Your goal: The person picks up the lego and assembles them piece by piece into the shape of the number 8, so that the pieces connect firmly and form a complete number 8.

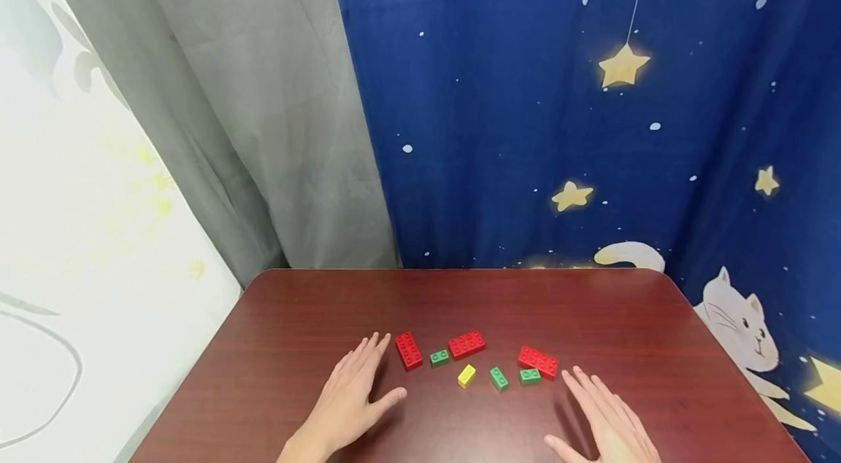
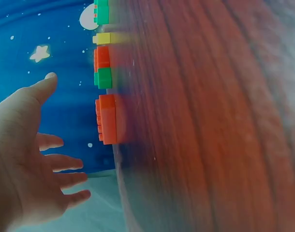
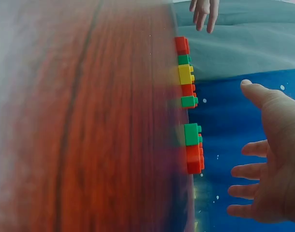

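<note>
My left hand [image 1: 355, 401] hovers over the table with fingers spread, holding nothing; its fingertips are close to a red toy brick [image 1: 409, 351]. Beside that brick lie a small green brick [image 1: 439, 358] and a second red brick [image 1: 466, 345]. A small yellow brick [image 1: 466, 376] sits nearer to me, with another green brick [image 1: 498, 379] on its right. Farther right, a third red brick [image 1: 538, 361] has a green brick [image 1: 529, 376] at its near side. My right hand [image 1: 607, 423], also empty with fingers extended, is just right of these two. In the left wrist view, the bricks stand studs up.
The dark red-brown wooden table [image 1: 296, 310] has rounded far corners. Behind it hang a grey curtain [image 1: 263, 120] and a blue curtain [image 1: 499, 120] with stars and a white cat. A pale patterned surface [image 1: 98, 229] is at the left.
</note>
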Motion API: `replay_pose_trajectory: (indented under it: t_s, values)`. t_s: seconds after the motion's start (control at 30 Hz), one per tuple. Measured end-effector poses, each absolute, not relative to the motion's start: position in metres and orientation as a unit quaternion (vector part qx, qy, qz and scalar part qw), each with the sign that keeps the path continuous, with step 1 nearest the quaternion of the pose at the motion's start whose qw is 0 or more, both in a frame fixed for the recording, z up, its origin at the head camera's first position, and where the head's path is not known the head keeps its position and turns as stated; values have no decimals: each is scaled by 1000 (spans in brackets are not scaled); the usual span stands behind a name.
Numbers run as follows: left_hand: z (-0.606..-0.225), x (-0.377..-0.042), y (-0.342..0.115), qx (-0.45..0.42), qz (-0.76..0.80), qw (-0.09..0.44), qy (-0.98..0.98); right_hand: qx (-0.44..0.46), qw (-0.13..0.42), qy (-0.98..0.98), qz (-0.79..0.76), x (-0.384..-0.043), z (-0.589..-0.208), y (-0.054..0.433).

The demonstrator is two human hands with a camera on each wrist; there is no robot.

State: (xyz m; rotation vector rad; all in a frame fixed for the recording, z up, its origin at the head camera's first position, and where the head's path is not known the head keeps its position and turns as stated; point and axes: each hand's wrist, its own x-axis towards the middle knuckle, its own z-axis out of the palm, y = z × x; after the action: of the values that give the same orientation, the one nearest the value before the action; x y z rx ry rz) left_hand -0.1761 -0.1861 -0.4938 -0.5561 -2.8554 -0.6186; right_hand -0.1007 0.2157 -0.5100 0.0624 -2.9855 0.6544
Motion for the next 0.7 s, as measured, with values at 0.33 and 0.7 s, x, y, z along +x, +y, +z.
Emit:
replay_pose_trajectory:
  t_s: [0.33,0.7]
  values:
    - [-495,-192,-181,-194,-281,45,-939,2,-22,-962,272,-112,-497,208]
    - [-500,-212,-177,-202,-317,26,-926,38,20,-953,302,-125,-494,197]
